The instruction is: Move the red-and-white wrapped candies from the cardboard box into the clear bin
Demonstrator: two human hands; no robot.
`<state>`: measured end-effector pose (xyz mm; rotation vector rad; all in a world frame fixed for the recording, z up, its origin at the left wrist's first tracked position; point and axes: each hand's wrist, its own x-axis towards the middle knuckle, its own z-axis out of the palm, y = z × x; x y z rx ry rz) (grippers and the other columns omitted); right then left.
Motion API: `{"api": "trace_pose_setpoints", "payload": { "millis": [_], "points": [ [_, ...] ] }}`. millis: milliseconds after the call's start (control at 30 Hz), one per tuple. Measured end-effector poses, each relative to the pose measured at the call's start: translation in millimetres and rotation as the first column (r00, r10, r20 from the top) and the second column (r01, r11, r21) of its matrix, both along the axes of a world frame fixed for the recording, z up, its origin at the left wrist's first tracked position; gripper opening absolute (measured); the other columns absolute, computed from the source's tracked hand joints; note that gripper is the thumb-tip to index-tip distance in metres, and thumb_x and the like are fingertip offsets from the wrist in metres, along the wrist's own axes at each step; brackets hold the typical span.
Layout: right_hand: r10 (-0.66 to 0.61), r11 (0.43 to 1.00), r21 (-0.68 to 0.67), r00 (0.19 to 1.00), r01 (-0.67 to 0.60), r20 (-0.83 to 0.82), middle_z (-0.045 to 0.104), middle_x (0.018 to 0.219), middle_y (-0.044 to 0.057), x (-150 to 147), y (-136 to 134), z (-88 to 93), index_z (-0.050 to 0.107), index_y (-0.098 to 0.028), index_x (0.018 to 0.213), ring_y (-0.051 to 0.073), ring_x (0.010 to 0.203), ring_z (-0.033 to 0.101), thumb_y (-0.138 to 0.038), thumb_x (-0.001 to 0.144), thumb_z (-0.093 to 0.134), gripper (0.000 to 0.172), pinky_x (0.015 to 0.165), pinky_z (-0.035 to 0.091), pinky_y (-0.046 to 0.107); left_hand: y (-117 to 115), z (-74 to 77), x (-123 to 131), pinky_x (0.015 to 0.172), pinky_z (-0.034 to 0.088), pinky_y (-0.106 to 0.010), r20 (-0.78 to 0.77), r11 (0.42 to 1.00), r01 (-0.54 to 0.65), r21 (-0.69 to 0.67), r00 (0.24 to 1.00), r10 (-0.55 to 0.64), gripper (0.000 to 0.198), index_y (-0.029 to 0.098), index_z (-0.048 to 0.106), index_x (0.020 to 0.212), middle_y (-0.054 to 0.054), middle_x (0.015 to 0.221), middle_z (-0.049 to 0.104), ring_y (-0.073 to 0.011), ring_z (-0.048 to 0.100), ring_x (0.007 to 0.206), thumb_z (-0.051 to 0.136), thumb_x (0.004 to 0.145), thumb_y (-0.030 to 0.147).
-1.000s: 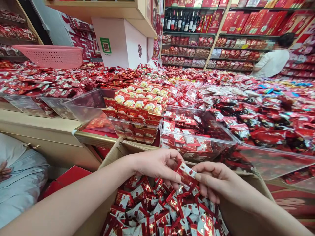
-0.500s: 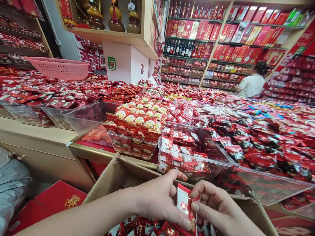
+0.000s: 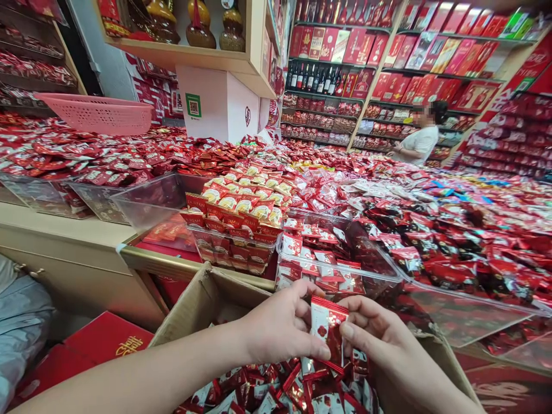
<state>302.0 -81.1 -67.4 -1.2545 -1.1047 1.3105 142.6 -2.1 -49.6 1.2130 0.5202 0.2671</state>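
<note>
Both my hands are over an open cardboard box [image 3: 190, 310] at the bottom of the view. Between them stands a red and white wrapped snack packet [image 3: 322, 325], nearly upright. My left hand [image 3: 287, 325] pinches its left side, thumb across the lower front. My right hand [image 3: 379, 333] grips its right edge between thumb and fingers. Whether another packet is behind it, I cannot tell. Many loose packets of the same colours [image 3: 267, 397] fill the box below. Just beyond the hands, a clear plastic bin [image 3: 345, 265] holds similar packets in stacked rows.
Left of that bin stand neatly stacked durian packets [image 3: 235, 213]. Heaps of wrapped sweets [image 3: 457, 253] spread right and behind. A pink basket [image 3: 97, 115] sits on the left heap. Red boxes [image 3: 86, 351] lie at lower left, beside someone's grey clothing [image 3: 26, 328]. A person in white [image 3: 416, 144] stands at the back.
My hands have risen slightly with the packet, which now shows more of its front. More loose packets show in the box. The person at the back has shifted left.
</note>
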Motion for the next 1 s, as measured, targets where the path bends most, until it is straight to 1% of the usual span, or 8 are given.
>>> {"api": "trace_pose_setpoints", "payload": {
  "millis": [167,300,400,467,567,667,833,1000],
  "points": [
    [0.027,0.996,0.070,0.966,-0.046,0.258,0.051,0.061,-0.002,1,-5,0.9,0.051,-0.017,0.073,0.010,0.056,0.045,-0.037,0.076,0.055,0.020,0.052,0.037,0.023,1,-5.9,-2,0.055,0.041,-0.021,-0.103,0.991,0.130,0.045,0.987,-0.124,0.061,0.018,0.036,0.098,0.000,0.077,0.059,-0.0081,0.053,0.059,0.072,0.048,0.013],
    [-0.191,0.968,0.224,0.910,0.113,0.368,0.057,0.063,0.001,15,-1,47.8,0.054,-0.020,0.077,0.014,0.057,0.051,-0.042,0.070,0.058,0.023,0.048,0.040,0.024,4,-7.7,-6,0.056,0.039,-0.021,-0.307,0.930,0.309,0.198,0.921,-0.241,0.054,0.017,0.048,0.098,0.000,0.075,0.058,-0.0089,0.052,0.060,0.072,0.051,0.027],
    [-0.441,0.877,0.395,0.783,0.272,0.440,0.057,0.057,0.000,29,23,87.7,0.053,-0.022,0.079,0.012,0.049,0.050,-0.044,0.067,0.061,0.026,0.043,0.039,0.022,3,-7.3,-7,0.053,0.038,-0.019,-0.405,0.871,0.389,0.300,0.879,-0.252,0.048,0.019,0.053,0.098,0.000,0.077,0.059,-0.0096,0.052,0.062,0.068,0.056,0.036],
    [-0.404,0.904,0.334,0.789,0.266,0.463,0.057,0.061,0.001,35,49,100.9,0.052,-0.020,0.081,0.011,0.049,0.049,-0.038,0.068,0.061,0.024,0.043,0.040,0.022,1,-6.5,-7,0.050,0.037,-0.018,-0.451,0.823,0.429,0.371,0.858,-0.244,0.047,0.020,0.055,0.099,0.000,0.079,0.060,-0.0104,0.052,0.062,0.066,0.057,0.039],
    [-0.181,0.982,0.063,0.823,0.175,0.539,0.054,0.060,-0.001,36,90,97.9,0.049,-0.018,0.085,0.008,0.048,0.048,-0.026,0.071,0.059,0.019,0.043,0.039,0.020,-2,-5.3,-8,0.049,0.036,-0.017,-0.491,0.752,0.475,0.457,0.840,-0.232,0.044,0.021,0.056,0.099,0.000,0.081,0.062,-0.0113,0.054,0.063,0.062,0.061,0.041],
    [-0.028,0.980,-0.141,0.793,0.143,0.609,0.052,0.052,-0.004,30,118,82.2,0.048,-0.017,0.083,0.008,0.045,0.048,-0.014,0.070,0.057,0.016,0.043,0.039,0.019,-3,-3.6,-10,0.048,0.036,-0.017,-0.510,0.701,0.500,0.509,0.831,-0.222,0.042,0.022,0.056,0.101,0.000,0.080,0.063,-0.0123,0.055,0.064,0.059,0.063,0.040],
    [0.081,0.961,-0.247,0.725,0.125,0.684,0.053,0.045,-0.004,22,132,63.1,0.047,-0.016,0.083,0.011,0.043,0.052,-0.009,0.071,0.053,0.015,0.047,0.044,0.023,-2,0.2,-16,0.046,0.036,-0.018,-0.525,0.649,0.565,0.510,0.802,-0.285,0.045,0.023,0.054,0.107,-0.002,0.086,0.065,-0.0139,0.058,0.065,0.057,0.064,0.038],
    [0.148,0.964,-0.245,0.552,0.106,0.820,0.059,0.053,0.001,23,132,63.5,0.052,-0.015,0.079,0.012,0.050,0.055,-0.017,0.071,0.054,0.009,0.049,0.044,0.022,-2,0.9,-17,0.050,0.039,-0.020,-0.539,0.543,0.619,0.567,0.778,-0.324,0.037,0.022,0.057,0.103,-0.003,0.088,0.067,-0.0159,0.060,0.068,0.053,0.069,0.032]
  ]
}}
